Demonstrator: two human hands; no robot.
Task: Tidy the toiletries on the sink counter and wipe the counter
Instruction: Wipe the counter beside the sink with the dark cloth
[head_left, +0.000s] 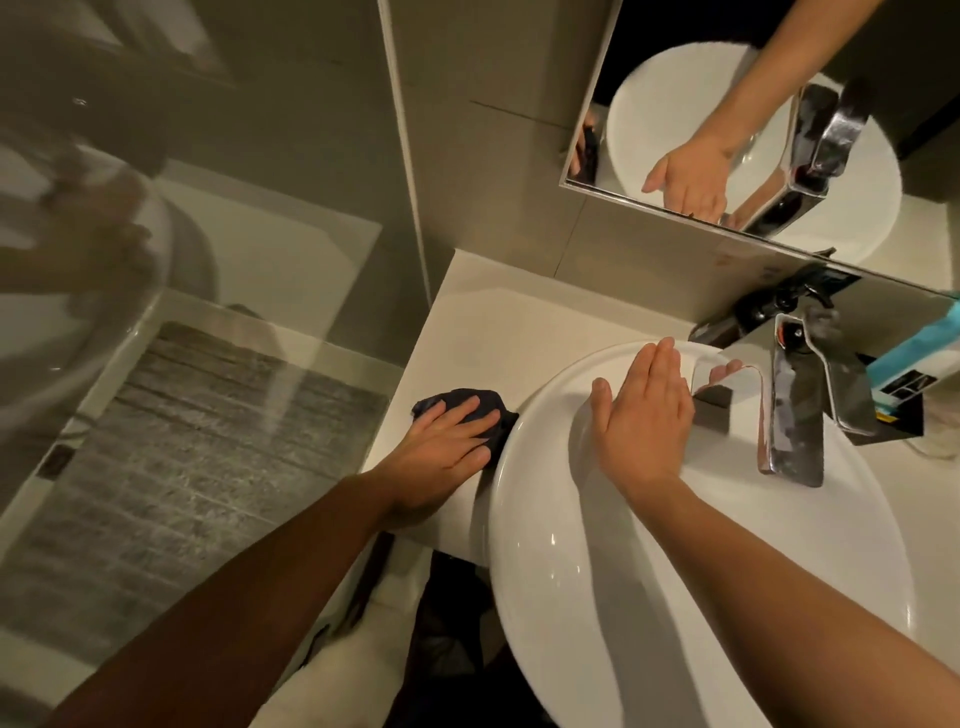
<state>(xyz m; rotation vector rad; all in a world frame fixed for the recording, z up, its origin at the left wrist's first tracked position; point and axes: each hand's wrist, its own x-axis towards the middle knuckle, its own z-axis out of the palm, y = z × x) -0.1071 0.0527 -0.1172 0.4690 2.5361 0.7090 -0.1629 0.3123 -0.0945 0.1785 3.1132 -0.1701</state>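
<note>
Now | left hand (445, 444), fingers (461, 411) spread, presses cloth (480, 402) to bench (493, 332) beside basin (545, 545) to wipe | right hand (644, 421), fingers (658, 366) together, probably steadies on basin.

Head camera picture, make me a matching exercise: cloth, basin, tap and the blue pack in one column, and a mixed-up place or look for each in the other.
Column one
1 cloth
2 basin
3 tap
4 blue pack

Column two
A shiny metal, at the back of the basin
B dark, on the counter under the left hand
C far right, beside the tap
D white, with the right hand lying flat on it

Pairs: 1-B, 2-D, 3-A, 4-C
</note>
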